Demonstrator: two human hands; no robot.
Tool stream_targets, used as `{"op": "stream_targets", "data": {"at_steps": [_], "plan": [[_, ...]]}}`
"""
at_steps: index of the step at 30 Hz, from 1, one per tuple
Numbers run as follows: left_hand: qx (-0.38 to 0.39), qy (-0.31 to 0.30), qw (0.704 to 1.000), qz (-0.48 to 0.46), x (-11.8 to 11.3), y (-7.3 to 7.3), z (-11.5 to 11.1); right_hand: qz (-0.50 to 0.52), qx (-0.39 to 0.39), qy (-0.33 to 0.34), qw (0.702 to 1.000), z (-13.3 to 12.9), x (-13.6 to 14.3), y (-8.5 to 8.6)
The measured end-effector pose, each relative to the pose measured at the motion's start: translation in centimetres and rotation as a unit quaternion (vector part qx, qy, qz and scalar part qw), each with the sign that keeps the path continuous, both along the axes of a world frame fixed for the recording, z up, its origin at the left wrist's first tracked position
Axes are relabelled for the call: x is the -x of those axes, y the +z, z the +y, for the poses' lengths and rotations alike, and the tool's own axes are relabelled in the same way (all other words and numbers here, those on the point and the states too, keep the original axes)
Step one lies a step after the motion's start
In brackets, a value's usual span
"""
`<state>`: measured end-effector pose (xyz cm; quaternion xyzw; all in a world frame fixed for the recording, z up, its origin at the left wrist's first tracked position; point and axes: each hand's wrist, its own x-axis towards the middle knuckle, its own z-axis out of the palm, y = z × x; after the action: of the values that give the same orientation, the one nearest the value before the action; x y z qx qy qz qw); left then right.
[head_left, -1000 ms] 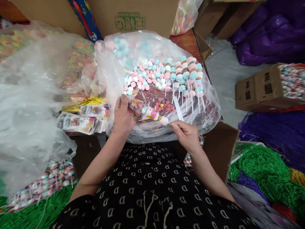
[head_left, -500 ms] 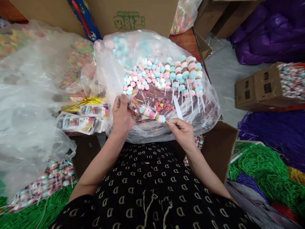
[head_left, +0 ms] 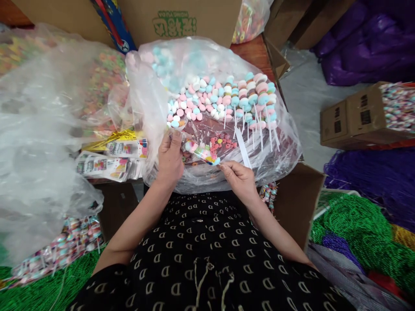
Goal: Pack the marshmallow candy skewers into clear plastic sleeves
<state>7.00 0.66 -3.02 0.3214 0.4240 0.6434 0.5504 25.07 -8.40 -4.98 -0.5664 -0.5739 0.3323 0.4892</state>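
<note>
Between my hands a candy skewer (head_left: 202,153) in a clear printed wrapper is held at a slant. My left hand (head_left: 171,155) pinches the upper left end of the wrapper. At the other end my right hand (head_left: 238,177) closes its fingertips on the stick, which is mostly hidden. Beneath them lies a large clear plastic bag (head_left: 275,166) bearing loose pink, white and blue candies (head_left: 194,97). Unwrapped candy skewers (head_left: 256,101) lie at its right, sticks toward me. Red ring candies (head_left: 223,141) and a white strip (head_left: 243,149) are close to my hands.
Left of the bag are printed wrappers (head_left: 103,164) and gold twist ties (head_left: 113,140). A big bag of ring candies (head_left: 103,82) fills the left. Cardboard boxes (head_left: 207,17) stand behind. Wrapped skewers (head_left: 58,250) lie at lower left; green beads (head_left: 356,229) lie at right.
The wrapped candy skewer has turned and now hangs at a slightly different slant. My right hand has moved left, and my left hand slightly right, bringing them closer together.
</note>
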Motion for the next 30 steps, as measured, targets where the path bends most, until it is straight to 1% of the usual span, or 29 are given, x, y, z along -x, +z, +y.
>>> {"op": "stream_targets", "data": {"at_steps": [3, 6, 9, 11, 14, 16, 18, 22, 26, 30], "plan": [[0.011, -0.018, 1.0, 0.007, -0.1, 0.1, -0.2, -0.025, -0.02, 0.007, 0.999, -0.1, 0.1, 0.2], [0.031, -0.025, 0.999, -0.01, -0.3, 0.2, -0.5, -0.079, -0.051, 0.004, 0.996, -0.2, 0.2, 0.1], [0.052, -0.062, 0.996, -0.038, -0.6, 0.4, -1.0, -0.152, -0.08, 0.0, 0.985, -0.1, 0.4, -0.2], [0.051, -0.085, 0.994, -0.046, -0.7, 0.7, -1.3, -0.19, -0.104, -0.004, 0.976, 0.0, 0.6, -0.6], [0.058, -0.123, 0.988, -0.076, -0.7, 1.3, -1.6, -0.221, -0.139, -0.01, 0.965, 0.1, 0.8, -0.9], [0.077, -0.15, 0.982, -0.09, -0.7, 1.6, -1.6, -0.233, -0.145, -0.014, 0.961, 0.2, 1.1, -1.1], [0.096, -0.164, 0.977, -0.098, -1.0, 1.8, -1.6, -0.237, -0.141, -0.024, 0.961, 0.2, 1.4, -1.1], [0.107, -0.16, 0.971, -0.14, -2.0, 1.9, -2.1, -0.231, -0.134, -0.047, 0.963, 0.2, 2.2, -0.8], [0.109, -0.156, 0.969, -0.156, -2.6, 1.9, -2.5, -0.23, -0.139, -0.047, 0.962, 0.3, 2.7, -0.6], [0.121, -0.137, 0.969, -0.167, -2.8, 1.6, -2.4, -0.266, -0.166, -0.037, 0.949, 0.4, 2.8, -1.1]]}}
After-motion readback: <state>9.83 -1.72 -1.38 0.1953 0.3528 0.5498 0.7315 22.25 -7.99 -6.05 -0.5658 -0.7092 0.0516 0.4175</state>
